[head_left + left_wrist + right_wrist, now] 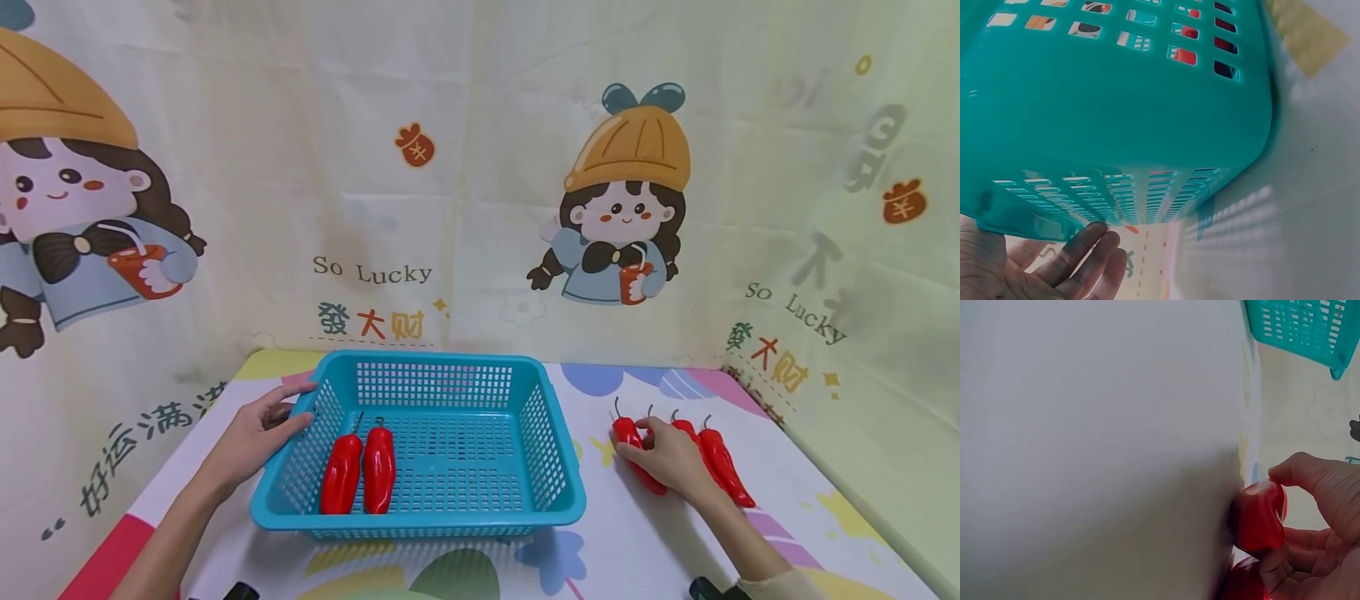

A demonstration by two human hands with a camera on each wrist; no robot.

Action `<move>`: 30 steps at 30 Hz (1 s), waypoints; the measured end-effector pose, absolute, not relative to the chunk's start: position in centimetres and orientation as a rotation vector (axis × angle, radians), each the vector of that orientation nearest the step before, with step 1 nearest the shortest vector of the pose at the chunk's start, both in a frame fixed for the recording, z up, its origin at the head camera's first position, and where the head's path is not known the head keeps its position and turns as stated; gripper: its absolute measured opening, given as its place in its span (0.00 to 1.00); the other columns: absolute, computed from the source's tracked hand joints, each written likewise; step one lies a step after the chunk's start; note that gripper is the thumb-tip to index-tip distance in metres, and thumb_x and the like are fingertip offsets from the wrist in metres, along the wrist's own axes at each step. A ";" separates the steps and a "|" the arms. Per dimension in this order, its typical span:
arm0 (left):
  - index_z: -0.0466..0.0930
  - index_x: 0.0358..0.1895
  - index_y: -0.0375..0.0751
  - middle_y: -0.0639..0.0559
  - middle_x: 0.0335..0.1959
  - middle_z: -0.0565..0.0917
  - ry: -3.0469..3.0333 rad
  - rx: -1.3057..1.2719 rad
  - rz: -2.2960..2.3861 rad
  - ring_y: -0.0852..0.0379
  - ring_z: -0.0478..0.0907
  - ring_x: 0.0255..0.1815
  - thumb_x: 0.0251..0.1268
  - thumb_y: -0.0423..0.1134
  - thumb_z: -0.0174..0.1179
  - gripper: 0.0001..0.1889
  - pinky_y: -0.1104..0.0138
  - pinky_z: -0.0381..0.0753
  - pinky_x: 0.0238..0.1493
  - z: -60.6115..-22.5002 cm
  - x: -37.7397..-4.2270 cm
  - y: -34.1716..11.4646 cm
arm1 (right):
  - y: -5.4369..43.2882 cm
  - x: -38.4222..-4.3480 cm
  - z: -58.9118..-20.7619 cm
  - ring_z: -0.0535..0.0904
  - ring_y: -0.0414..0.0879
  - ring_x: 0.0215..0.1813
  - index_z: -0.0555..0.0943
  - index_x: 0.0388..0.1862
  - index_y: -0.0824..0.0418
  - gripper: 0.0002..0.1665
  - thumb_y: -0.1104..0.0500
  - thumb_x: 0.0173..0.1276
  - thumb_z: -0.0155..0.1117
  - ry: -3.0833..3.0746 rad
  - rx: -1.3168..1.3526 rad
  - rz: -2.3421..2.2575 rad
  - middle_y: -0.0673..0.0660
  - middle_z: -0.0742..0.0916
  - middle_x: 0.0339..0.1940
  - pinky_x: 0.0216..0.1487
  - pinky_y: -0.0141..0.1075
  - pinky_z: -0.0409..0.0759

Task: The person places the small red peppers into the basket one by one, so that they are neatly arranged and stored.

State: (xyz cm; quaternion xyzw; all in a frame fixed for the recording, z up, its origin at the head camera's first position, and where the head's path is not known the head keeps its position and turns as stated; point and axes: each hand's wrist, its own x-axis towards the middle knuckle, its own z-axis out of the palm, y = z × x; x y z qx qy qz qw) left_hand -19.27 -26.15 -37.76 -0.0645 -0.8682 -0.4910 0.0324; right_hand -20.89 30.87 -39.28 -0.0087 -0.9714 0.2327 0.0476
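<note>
A turquoise perforated plastic basket (420,522) stands on the table, with two red chili peppers (342,475) lying side by side in its left part. My left hand (258,433) grips the basket's left rim, thumb and index finger over the edge; in the left wrist view its other fingers (1088,256) bend beneath the rim outside. To the right of the basket, my right hand (667,454) pinches a red chili pepper (1257,519) between thumb and fingers, low over the table. More red peppers (723,467) lie just right of that hand, one partly hidden behind it.
The table (622,550) wears a white cloth with colourful prints. A pale printed curtain (487,208) with cartoon figures rises behind and along both sides. Dark objects (240,592) show at the bottom edge near each forearm.
</note>
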 end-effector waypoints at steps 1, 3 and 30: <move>0.62 0.78 0.39 0.25 0.63 0.77 -2.673 -0.198 -1.514 0.33 0.83 0.56 0.76 0.45 0.59 0.33 0.57 0.90 0.41 -37.7 -19.3 -26.1 | 30.9 -20.8 -39.3 0.79 0.52 0.40 0.75 0.62 0.72 0.39 0.50 0.60 0.76 -2.959 -0.030 0.712 0.62 0.85 0.42 0.34 0.42 0.86; 0.62 0.78 0.39 0.25 0.63 0.77 -2.672 -0.197 -1.519 0.33 0.83 0.55 0.76 0.45 0.60 0.33 0.56 0.90 0.41 -37.8 -19.3 -26.1 | 30.9 -20.8 -39.3 0.80 0.52 0.41 0.74 0.62 0.72 0.39 0.49 0.60 0.76 -2.953 -0.036 0.723 0.63 0.85 0.43 0.34 0.42 0.87; 0.63 0.78 0.41 0.25 0.62 0.78 -2.663 -0.206 -1.520 0.37 0.83 0.53 0.76 0.44 0.59 0.32 0.57 0.90 0.40 -38.0 -19.4 -26.2 | 27.7 -19.1 -35.0 0.81 0.56 0.50 0.68 0.74 0.59 0.49 0.43 0.59 0.78 -2.791 0.003 0.987 0.66 0.83 0.58 0.36 0.38 0.88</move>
